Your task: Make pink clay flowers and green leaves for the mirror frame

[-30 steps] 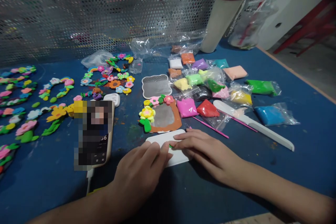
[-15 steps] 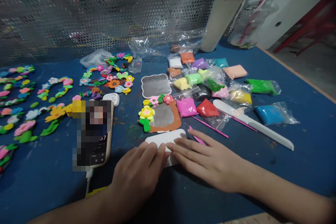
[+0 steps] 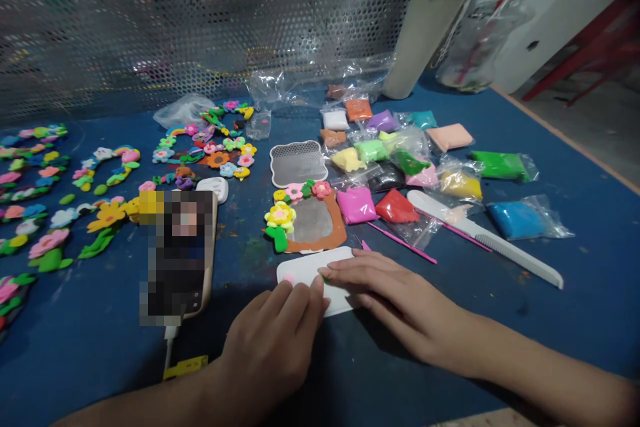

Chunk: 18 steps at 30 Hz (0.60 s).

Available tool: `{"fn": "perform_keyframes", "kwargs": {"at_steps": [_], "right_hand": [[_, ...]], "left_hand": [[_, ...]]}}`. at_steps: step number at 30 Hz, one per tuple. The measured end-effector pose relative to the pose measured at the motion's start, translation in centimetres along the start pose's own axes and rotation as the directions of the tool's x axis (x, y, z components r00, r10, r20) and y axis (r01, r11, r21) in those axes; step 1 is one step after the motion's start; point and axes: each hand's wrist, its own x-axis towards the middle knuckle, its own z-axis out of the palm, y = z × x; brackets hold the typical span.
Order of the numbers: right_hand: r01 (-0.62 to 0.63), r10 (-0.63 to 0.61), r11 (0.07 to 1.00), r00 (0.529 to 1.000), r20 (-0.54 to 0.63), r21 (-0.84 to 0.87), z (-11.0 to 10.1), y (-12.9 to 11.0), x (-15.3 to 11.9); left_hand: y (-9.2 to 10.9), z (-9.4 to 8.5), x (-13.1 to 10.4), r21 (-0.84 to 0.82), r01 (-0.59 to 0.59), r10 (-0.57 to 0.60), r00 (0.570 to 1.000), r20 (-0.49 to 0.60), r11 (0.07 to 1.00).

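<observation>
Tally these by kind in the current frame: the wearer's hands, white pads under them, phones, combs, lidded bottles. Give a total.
Hands: 2, left hand and right hand
White pad: 1
Phone: 1
Comb: 1
Lidded bottle: 1
Total: 6

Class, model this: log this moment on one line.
left hand: at white board | right hand: fingertips at green bit | comb: lying right

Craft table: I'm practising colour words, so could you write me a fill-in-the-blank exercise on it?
The left hand and right hand are over a ____ board.
A small ____ bit shows at the right hand's fingertips.
The flowered mirror has a largely ____ border.
The table top is ____.
Missing words: white; green; brown; blue.
</observation>
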Motion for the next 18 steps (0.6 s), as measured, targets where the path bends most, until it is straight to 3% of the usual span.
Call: {"fn": "perform_keyframes", "kwargs": {"at_steps": [4, 8, 10, 13, 18], "right_hand": [[-0.089, 0.103, 0.988, 0.989, -0.108, 0.127, -0.2, -0.1, -0.1], [-0.255, 0.279, 0.960, 0.885, -0.372, 0.113, -1.0, 0.1, -0.1], [-0.350, 0.326, 0.937, 0.856, -0.402, 0.016, -1.4, 0.2, -0.2], [-0.449, 0.361, 0.867, 0.864, -0.351, -0.215, -1.2, 0.4, -0.8], [-0.478, 0.339, 0.731, 0.873, -0.350, -0.486, 0.4, 0.5, -1.9]], "left_hand": [[-0.1, -0.1, 0.0, -0.007, -0.009, 0.008, 1.000, -0.021, 1.000], [-0.3, -0.1, 0.1, 0.047, 0.005, -0.003, 0.999, -0.043, 0.999], [-0.3, 0.0, 0.1, 0.043, -0.005, 0.006, 1.000, -0.025, 0.999], [-0.4, 0.3, 0.1, 0.018, -0.034, 0.034, 0.999, 0.036, 0.999], [-0.4, 0.4, 0.0, 0.016, -0.049, 0.048, 0.999, 0.025, 0.999]]}}
